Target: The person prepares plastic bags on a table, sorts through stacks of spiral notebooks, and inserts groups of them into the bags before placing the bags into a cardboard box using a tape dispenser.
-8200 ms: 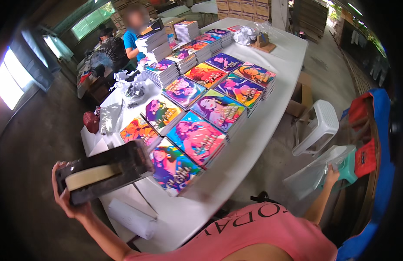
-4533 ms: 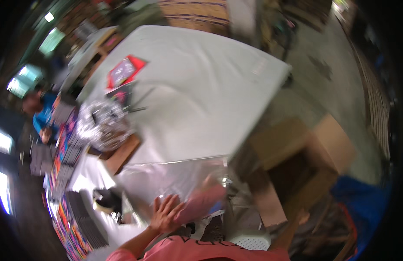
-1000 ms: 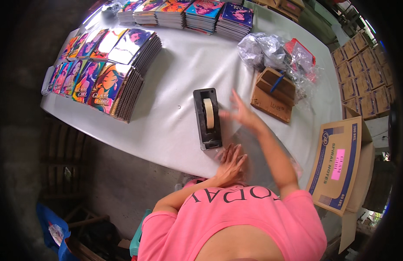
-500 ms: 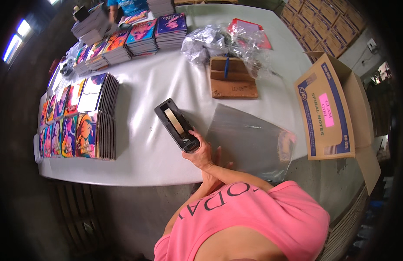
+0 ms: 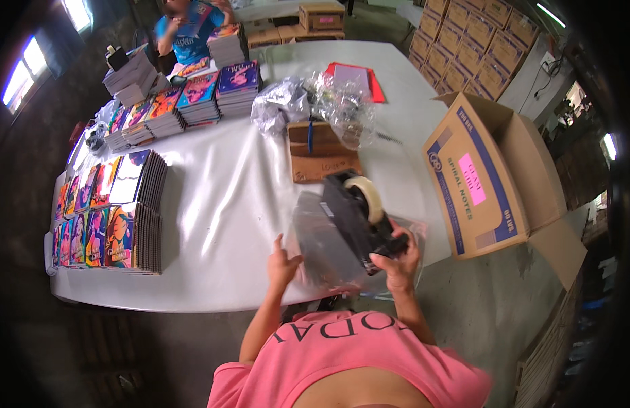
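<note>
The right hand [image 5: 402,264] has its grip closed around the near end of the black tape dispenser [image 5: 349,224], tilted toward 11 o'clock above clear plastic [image 5: 309,234] on the worktop [image 5: 206,224], while the left hand [image 5: 283,266], loosely spread and empty, lies at its 9 o'clock.

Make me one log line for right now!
left hand: empty, beside clear plastic; right hand: holding black tape dispenser; cardboard box: open

The tape dispenser [image 5: 347,219] looks plastic, the clear film [image 5: 313,239] glossy, the carton [image 5: 468,187] matt cardboard.
</note>
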`<action>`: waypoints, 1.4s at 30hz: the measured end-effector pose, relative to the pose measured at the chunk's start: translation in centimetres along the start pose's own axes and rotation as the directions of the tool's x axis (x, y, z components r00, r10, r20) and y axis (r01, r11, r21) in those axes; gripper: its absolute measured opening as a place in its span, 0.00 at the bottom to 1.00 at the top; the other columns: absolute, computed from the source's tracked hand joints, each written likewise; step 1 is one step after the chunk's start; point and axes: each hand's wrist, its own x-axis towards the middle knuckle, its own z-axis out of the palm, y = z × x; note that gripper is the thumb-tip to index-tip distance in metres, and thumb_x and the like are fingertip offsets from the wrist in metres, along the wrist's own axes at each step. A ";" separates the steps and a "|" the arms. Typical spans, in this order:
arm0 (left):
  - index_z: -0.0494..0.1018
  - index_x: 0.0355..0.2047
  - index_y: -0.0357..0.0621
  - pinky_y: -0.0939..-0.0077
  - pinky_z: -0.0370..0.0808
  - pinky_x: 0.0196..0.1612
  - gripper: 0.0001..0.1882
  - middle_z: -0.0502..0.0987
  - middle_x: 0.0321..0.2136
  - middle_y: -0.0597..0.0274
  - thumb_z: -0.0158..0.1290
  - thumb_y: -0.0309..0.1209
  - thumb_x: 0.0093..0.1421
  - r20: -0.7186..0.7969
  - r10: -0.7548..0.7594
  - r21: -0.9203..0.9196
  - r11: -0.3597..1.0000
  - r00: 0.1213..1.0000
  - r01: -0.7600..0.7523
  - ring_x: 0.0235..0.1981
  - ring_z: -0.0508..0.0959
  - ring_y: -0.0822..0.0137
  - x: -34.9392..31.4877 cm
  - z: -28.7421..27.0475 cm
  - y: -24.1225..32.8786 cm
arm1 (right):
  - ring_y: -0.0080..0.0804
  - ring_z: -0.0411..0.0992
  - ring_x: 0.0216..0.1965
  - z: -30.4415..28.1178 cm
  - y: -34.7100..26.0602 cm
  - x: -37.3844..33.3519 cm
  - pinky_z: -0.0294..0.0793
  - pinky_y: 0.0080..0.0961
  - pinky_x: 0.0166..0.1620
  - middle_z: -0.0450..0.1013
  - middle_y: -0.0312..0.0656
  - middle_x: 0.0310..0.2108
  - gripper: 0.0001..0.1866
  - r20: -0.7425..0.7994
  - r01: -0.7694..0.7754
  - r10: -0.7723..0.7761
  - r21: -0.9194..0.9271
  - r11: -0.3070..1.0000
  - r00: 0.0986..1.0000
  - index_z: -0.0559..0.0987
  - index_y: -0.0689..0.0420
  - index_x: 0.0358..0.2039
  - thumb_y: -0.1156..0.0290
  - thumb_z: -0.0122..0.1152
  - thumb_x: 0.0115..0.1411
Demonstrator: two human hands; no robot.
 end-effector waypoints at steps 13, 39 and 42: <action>0.74 0.48 0.51 0.67 0.75 0.37 0.31 0.79 0.32 0.48 0.66 0.23 0.39 -0.140 0.079 0.404 0.915 0.987 -0.016 0.32 0.80 0.59 3.7 -23.3 -1.5 | 0.34 0.68 0.46 -11.2 7.9 4.3 0.76 0.27 0.41 0.59 0.51 0.58 0.27 -0.282 0.183 -0.242 -0.221 0.958 0.928 0.66 0.57 0.35 0.84 0.69 0.34; 0.71 0.49 0.40 0.71 0.71 0.47 0.24 0.75 0.44 0.51 0.61 0.31 0.50 0.297 0.885 -0.201 0.425 0.358 -0.883 0.45 0.76 0.59 13.0 -9.1 23.5 | 0.49 0.73 0.41 -7.6 -16.0 6.0 0.72 0.42 0.44 0.75 0.49 0.37 0.17 -0.365 -0.410 -0.204 -0.874 -0.260 0.908 0.75 0.55 0.42 0.65 0.63 0.51; 0.60 0.58 0.39 0.68 0.63 0.56 0.32 0.67 0.54 0.48 0.56 0.40 0.57 0.449 0.802 -0.555 0.596 0.395 -0.580 0.55 0.67 0.59 8.3 -2.1 29.7 | 0.47 0.68 0.49 -5.7 -15.6 1.8 0.67 0.40 0.51 0.70 0.49 0.48 0.24 0.051 -0.104 -0.523 -0.959 -0.264 0.851 0.72 0.54 0.50 0.71 0.61 0.50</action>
